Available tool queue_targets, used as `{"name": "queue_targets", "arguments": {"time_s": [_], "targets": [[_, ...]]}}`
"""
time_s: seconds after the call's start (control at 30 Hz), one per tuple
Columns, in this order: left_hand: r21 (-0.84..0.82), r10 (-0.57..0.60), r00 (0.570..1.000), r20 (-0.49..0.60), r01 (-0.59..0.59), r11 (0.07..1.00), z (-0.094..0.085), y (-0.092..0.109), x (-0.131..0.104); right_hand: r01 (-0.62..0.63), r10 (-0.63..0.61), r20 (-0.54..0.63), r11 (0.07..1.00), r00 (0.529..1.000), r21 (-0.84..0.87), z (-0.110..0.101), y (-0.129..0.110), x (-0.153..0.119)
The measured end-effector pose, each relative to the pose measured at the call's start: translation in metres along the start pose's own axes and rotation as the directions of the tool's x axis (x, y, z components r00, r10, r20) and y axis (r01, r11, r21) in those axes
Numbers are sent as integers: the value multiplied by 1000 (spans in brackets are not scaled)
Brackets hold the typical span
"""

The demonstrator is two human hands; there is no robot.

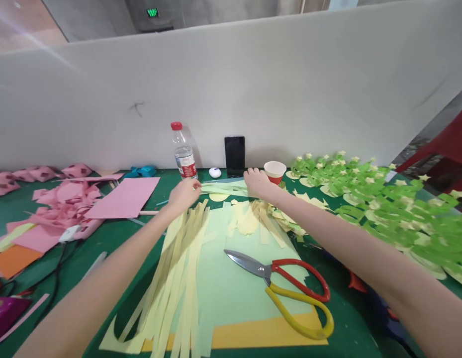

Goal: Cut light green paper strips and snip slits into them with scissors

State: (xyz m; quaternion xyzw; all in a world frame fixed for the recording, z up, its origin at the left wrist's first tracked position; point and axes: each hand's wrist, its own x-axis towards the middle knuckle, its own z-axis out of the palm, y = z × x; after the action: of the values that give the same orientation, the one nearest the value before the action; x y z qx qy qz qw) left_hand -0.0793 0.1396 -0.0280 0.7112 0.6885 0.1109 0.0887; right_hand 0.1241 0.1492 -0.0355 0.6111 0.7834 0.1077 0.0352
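My left hand (185, 195) is closed at the left end of some pale green paper strips (225, 187), its fingertips pinched together. At the strips' right end rests my right hand (257, 183), fingers bent over them beside a paper cup (274, 170). Long pale yellow strips (182, 278) hang down the left side of light green sheets (231, 298). Scissors (268, 271) with one red and one yellow handle lie spread on the sheets. Pale yellow scraps (249, 221) sit just below the hands.
A water bottle (185, 156), a white oval object (215, 172) and a black phone (234, 155) stand along the white partition (231, 89). Pink paper pieces (64, 201) and a pink sheet (124, 198) are left; green paper plants with stars (383, 199) fill the right.
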Motion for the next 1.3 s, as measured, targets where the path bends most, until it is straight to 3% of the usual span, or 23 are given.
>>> {"name": "queue_targets", "arguments": {"time_s": [0.13,0.23,0.4,0.67,0.87,1.0,1.13,1.3], "targets": [[-2,49,964,262,-51,999,24,28,-38,9,-11,34,998,999,57,-5,-2,-10],[2,20,928,371,-22,1000,36,38,-53,18,-26,62,991,998,132,-11,0,-22],[-70,1,899,438,33,997,47,37,-50,36,-62,74,952,995,304,-18,13,-54],[-298,94,904,417,39,954,48,34,-47,14,-55,51,804,997,594,-16,38,-102],[-598,214,903,371,57,800,19,47,-73,-13,-141,119,590,983,807,-17,41,-128],[-732,338,832,439,114,671,5,71,-104,-56,-170,124,357,978,932,-25,25,-135],[-773,412,759,504,182,608,-2,91,-130,-74,-147,96,145,984,987,-30,16,-139],[-775,439,697,567,269,572,-5,83,-153,-48,-49,49,40,998,998,-33,37,-144]]}}
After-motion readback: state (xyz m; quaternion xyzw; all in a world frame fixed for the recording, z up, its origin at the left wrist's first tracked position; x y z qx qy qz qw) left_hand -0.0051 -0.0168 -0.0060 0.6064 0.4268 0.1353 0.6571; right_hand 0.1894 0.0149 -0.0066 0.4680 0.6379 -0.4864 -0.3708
